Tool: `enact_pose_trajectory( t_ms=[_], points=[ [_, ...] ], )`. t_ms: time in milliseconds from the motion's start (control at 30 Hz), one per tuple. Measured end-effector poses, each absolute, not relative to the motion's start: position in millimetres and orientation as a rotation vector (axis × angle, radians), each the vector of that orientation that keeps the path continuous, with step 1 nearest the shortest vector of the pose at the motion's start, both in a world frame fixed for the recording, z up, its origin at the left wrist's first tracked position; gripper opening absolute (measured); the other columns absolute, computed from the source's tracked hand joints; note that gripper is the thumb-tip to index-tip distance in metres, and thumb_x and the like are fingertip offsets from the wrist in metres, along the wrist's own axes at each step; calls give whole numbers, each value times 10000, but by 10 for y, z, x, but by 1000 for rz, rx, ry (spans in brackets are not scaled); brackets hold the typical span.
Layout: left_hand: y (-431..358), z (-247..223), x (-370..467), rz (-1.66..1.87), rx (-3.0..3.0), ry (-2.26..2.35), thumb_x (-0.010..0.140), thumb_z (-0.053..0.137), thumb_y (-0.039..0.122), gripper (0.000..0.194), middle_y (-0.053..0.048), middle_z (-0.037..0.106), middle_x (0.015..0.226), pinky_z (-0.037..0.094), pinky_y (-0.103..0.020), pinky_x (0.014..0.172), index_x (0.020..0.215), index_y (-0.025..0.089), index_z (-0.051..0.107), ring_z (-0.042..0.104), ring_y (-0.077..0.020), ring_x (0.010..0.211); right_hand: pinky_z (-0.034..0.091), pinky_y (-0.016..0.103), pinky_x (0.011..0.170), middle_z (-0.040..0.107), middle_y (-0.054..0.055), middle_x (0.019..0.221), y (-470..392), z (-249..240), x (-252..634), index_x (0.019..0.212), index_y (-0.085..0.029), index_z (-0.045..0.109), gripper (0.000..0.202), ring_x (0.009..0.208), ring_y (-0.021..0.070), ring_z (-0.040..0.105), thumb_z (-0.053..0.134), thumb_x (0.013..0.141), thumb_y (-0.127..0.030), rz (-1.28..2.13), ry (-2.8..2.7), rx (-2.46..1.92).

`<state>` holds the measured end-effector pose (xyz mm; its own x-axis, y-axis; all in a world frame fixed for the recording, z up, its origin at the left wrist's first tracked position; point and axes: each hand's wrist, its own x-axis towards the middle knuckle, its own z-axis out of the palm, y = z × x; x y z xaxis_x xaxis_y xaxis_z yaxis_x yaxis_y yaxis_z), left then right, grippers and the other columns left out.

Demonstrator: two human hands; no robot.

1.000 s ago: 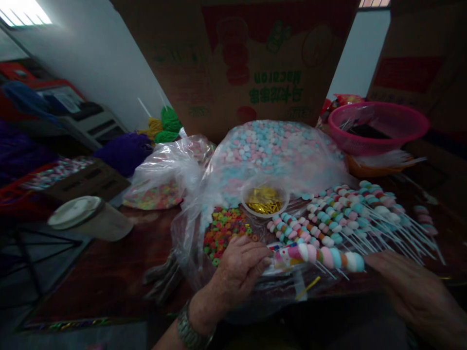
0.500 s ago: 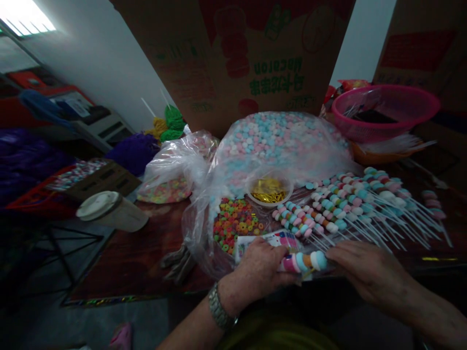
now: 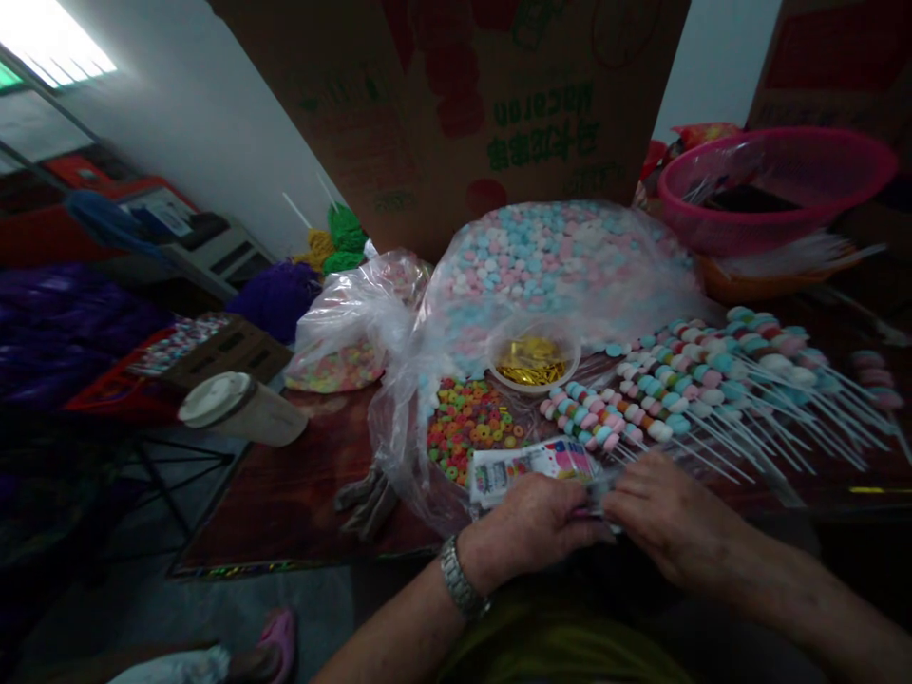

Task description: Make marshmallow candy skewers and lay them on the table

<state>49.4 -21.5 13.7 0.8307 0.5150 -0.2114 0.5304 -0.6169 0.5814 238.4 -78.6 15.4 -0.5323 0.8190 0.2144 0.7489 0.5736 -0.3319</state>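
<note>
My left hand [image 3: 538,518], with a watch on the wrist, is closed on a plastic-wrapped candy skewer [image 3: 595,499] at the table's front edge. My right hand [image 3: 662,508] pinches the clear wrapper beside it; most of the skewer is hidden by the fingers. Just behind my left hand lie printed bags [image 3: 527,465]. Fruit-coloured rings [image 3: 470,427] lie in an open plastic bag. A round tub [image 3: 533,361] holds gold ties. Several marshmallow skewers [image 3: 662,389] with white sticks are laid out to the right of the tub.
A big bag of pastel marshmallows [image 3: 541,261] stands before a cardboard box [image 3: 463,114]. A pink basket [image 3: 776,190] is at back right. A lidded paper cup [image 3: 246,410] and grey gloves [image 3: 367,499] lie at left. A person's foot [image 3: 279,646] shows on the floor.
My hands have come together, and the skewer's marshmallows that showed between them are now covered. The view has shifted slightly, and more of the person's leg shows below.
</note>
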Motion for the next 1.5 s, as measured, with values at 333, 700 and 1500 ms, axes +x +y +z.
enact_pose_trajectory(
  t_ms=[333, 700, 1500],
  points=[
    [-48, 509, -22, 86, 2324, 775, 890, 440, 466, 395, -84, 636, 1001, 450, -307, 783, 1138, 174, 539, 591, -219, 901, 308, 306, 690, 605, 25, 708, -822, 138, 2384, 764, -176, 582, 288, 700, 157, 502, 362, 948, -204, 416, -2307, -1206],
    [-376, 100, 81, 344, 1866, 982, 928, 352, 404, 378, 21, 463, 628, 352, -207, 553, 671, 160, 483, 425, -106, 600, 394, 334, 713, 614, 82, 940, -782, -43, 2056, 1042, -175, 562, 215, 778, 188, 529, 478, 873, -279, 441, -1935, -1392],
    [-233, 182, 155, -228, 1493, 887, 848, 392, 317, 262, 21, 525, 577, 382, -183, 395, 735, 157, 566, 470, -94, 429, 207, 555, 1040, 646, 120, 1081, -797, 47, 1831, 1142, -110, 558, 341, 1105, 291, 493, 408, 835, -101, -296, -2590, -1034]
  ],
)
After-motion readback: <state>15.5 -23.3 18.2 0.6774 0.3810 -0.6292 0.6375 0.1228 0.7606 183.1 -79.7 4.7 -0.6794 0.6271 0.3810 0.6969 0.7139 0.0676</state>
